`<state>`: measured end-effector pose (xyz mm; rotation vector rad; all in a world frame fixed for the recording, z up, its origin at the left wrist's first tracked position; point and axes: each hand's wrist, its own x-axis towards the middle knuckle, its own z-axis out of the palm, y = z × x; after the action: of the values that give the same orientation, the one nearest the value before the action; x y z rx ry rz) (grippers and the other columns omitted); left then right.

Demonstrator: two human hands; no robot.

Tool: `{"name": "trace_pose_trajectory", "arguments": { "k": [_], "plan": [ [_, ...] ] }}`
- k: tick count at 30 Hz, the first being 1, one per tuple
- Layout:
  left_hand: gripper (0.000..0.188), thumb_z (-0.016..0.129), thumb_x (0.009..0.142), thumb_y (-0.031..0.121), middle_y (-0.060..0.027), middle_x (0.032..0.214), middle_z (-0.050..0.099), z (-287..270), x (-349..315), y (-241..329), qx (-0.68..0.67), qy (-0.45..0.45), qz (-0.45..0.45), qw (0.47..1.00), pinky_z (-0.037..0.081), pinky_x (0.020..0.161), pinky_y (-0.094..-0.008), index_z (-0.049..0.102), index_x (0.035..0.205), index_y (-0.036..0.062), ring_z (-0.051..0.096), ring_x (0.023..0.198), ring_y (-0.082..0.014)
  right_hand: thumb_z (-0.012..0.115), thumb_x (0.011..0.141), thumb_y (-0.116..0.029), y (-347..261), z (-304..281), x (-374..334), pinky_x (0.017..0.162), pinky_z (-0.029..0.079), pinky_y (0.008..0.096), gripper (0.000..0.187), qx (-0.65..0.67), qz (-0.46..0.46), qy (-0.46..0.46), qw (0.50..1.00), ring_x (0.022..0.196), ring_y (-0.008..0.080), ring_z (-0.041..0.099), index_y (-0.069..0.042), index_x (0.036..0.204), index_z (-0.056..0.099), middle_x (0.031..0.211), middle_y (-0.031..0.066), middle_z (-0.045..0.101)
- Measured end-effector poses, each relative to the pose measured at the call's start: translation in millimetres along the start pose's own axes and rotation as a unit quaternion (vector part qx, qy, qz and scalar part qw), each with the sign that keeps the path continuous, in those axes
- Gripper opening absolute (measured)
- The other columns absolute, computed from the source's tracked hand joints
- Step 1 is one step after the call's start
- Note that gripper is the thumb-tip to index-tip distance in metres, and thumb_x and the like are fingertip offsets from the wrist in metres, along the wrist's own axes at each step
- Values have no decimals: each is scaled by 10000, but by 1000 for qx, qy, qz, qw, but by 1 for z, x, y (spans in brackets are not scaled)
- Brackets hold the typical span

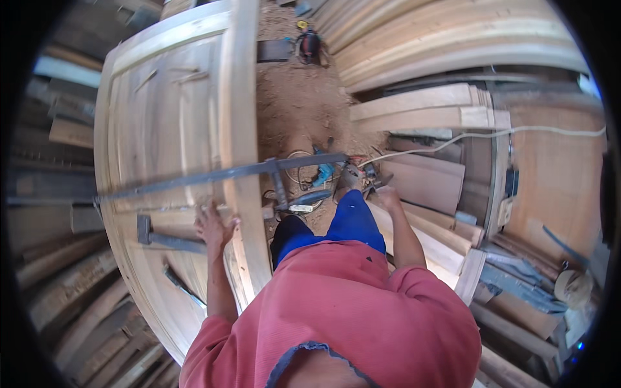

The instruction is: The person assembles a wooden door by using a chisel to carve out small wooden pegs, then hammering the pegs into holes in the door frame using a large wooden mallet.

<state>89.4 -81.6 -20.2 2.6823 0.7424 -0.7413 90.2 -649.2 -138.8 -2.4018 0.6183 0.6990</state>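
Observation:
A panelled wooden door (242, 129) lies at my left. Across it runs a long grey metal bar clamp (194, 180), its jaw end reaching past the door's right edge. My left hand (215, 226) rests on the door just below the bar, fingers spread and holding nothing. Below it are a hammer (171, 242) with a dark square head and a chisel-like tool (181, 284). My right hand (388, 197) is low at my right, beside a cluster of tools; blur hides its fingers and whatever they may touch.
A teal power tool (323, 173) and a pale cable (453, 141) are on the right of the clamp. Stacked boards (440, 48) fill the far right, and more timber (77, 284) lines the left. A dark red and black tool (309, 46) sits on the sawdust-covered floor (291, 97).

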Motion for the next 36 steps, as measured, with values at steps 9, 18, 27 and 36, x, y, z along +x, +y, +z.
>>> {"name": "trace_pose_trajectory", "arguments": {
  "k": [9,18,27,36],
  "plan": [
    [973,826,679,407,-240,1526,242,29,4,-16,96,-3,66,993,189,1114,-615,294,1476,240,195,1421,-425,573,853,-287,49,-6,16,849,499,413,286,4,34,-137,990,898,333,664,-62,946,723,924,175,697],
    [963,833,670,466,-268,1358,481,28,-13,38,66,11,-244,967,401,1037,-497,388,1405,33,458,1259,-444,547,818,-299,127,-95,25,718,490,444,320,94,51,-131,986,766,339,654,-16,746,677,797,191,678],
    [762,867,621,463,-213,1195,634,27,-28,57,-14,23,-319,947,481,955,-445,615,1161,-12,579,1158,-368,590,847,-145,128,-134,27,431,412,298,157,149,132,-161,967,512,152,554,-10,855,669,615,61,593],
    [798,893,583,452,-203,1190,636,-2,-22,74,-15,28,-348,937,493,942,-437,591,1179,15,597,1135,-355,570,885,-144,53,-158,110,494,433,275,208,106,-23,-158,981,586,130,571,10,995,658,749,73,640]
  ]
}}
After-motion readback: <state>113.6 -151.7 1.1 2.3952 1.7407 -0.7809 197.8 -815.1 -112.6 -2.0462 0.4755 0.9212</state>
